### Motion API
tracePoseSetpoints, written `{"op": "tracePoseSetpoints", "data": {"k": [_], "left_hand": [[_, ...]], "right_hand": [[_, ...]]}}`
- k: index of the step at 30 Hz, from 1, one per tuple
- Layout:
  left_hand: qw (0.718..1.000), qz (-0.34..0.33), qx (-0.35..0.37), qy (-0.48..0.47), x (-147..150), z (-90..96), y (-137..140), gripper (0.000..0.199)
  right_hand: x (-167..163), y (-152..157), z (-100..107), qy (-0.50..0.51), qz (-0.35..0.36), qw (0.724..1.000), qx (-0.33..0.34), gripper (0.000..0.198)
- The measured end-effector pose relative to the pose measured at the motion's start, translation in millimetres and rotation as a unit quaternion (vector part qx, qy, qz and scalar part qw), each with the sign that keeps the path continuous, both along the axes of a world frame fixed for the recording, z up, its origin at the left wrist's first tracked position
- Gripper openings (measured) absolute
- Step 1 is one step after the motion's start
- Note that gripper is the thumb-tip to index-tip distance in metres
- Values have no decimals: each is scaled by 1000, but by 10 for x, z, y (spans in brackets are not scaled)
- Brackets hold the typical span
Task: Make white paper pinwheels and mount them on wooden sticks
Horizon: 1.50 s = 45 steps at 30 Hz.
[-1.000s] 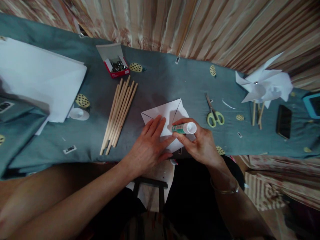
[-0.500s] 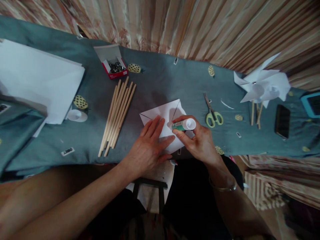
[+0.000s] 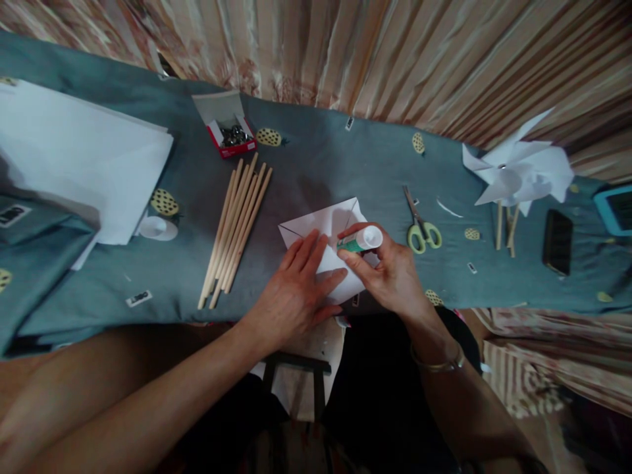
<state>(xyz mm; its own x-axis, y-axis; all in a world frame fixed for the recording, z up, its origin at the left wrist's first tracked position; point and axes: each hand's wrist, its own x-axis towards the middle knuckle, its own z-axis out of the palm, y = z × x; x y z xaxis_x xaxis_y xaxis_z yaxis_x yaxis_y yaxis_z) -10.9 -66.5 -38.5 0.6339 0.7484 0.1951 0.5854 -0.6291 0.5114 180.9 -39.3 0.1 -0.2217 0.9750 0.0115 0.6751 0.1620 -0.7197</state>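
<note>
A white paper square (image 3: 316, 218) with slits cut in from its corners lies on the cloth-covered table in front of me. My left hand (image 3: 296, 283) rests on it, fingers spread and pressing it down. Wrapped round a green-and-white glue stick (image 3: 360, 239), my right hand (image 3: 390, 270) holds it tilted over the middle of the paper. The glue stick's lower end is hidden by my fingers, so I cannot tell whether it touches the paper. Green-handled scissors (image 3: 419, 227) lie to the right of my right hand.
Left of the paper lie several wooden sticks (image 3: 234, 230), with an open box of metal pins (image 3: 232, 135) behind them. Paper sheets (image 3: 99, 158) and a white cap-like piece (image 3: 158, 228) are far left. White pinwheels (image 3: 518, 164), a phone (image 3: 557, 241) and a blue-framed device (image 3: 615, 209) lie right.
The glue stick has shifted slightly to the left and up over the paper in my right hand. My left hand stays on the paper. The whole view has moved a little.
</note>
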Motion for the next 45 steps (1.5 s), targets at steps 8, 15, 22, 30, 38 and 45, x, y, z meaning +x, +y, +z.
{"op": "tracePoseSetpoints", "data": {"k": [8, 15, 22, 30, 38, 45], "left_hand": [[1000, 1, -4, -2, 6, -18, 2, 58], [1000, 0, 2, -9, 8, -9, -4, 59], [1000, -1, -1, -14, -4, -44, 11, 52], [993, 23, 94, -66, -225, 50, 64, 59], [918, 345, 190, -41, -1259, 294, 206, 66], [895, 444, -39, 16, -1631, 138, 207, 50]], "right_hand": [[-51, 20, 39, -13, 20, 1000, 8, 20], [-60, 26, 46, 15, 20, 999, -34, 22], [65, 69, -10, 364, -87, 911, -171, 26], [123, 186, -12, 541, -135, 801, -218, 23], [85, 171, -53, 593, -135, 759, -232, 20], [56, 186, -114, 611, -112, 743, -248, 21]]}}
